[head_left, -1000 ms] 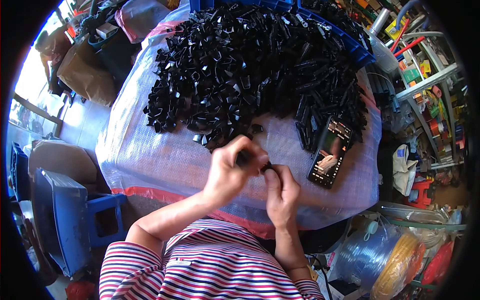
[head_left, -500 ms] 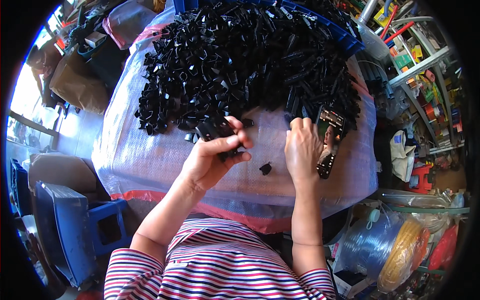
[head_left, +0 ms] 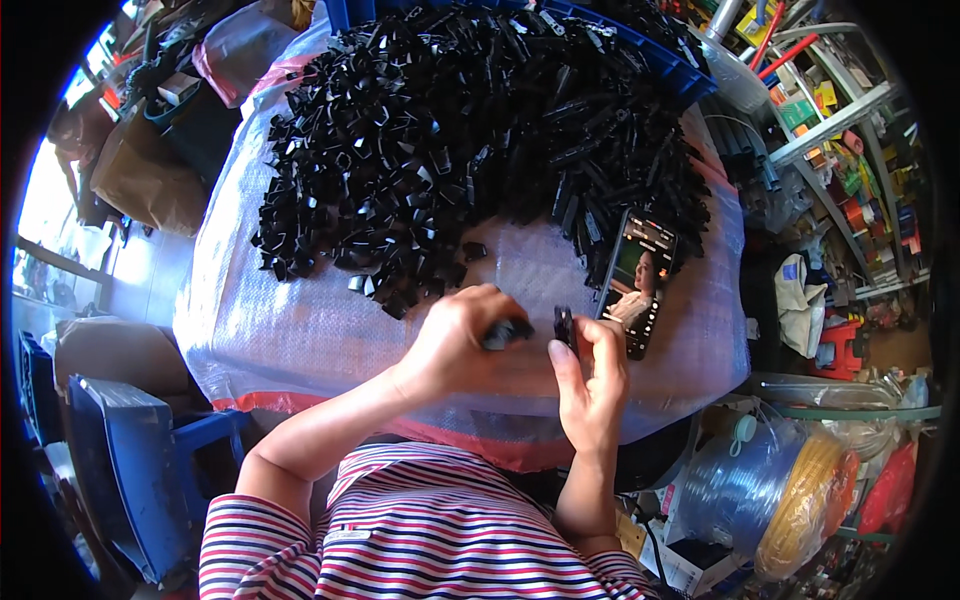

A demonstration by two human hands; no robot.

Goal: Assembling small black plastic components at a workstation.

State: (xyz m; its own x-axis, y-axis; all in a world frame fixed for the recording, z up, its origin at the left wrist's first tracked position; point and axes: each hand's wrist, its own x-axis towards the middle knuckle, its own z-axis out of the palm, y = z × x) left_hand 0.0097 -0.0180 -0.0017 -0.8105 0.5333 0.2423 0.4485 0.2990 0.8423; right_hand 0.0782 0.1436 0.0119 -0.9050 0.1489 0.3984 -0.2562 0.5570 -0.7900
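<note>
My left hand (head_left: 462, 335) is closed around a glossy black plastic piece (head_left: 508, 333), slightly blurred and partly covered by the fingers. Facing it, my right hand (head_left: 596, 385) pinches a narrow black plastic part (head_left: 564, 326) upright between thumb and fingers. A small gap separates the two held pieces. Both hands are over the near part of a white woven sheet (head_left: 280, 335). Beyond them spreads a heap of black plastic parts (head_left: 400, 150), short bent pieces at left and long strips (head_left: 590, 130) at right. A smartphone (head_left: 640, 290) with a lit screen lies beside my right hand.
A blue crate (head_left: 640, 55) borders the heap at the back. Shelves with mixed goods (head_left: 850, 170) stand on the right, above wrapped coils of clear and yellow tubing (head_left: 800, 500). A blue plastic stool (head_left: 125, 470) is at lower left, brown sacks (head_left: 150, 175) farther back.
My right hand has come back from the long strips, now holding a narrow part. My left hand has moved right and lower, toward it. The lone black piece on the sheet no longer shows.
</note>
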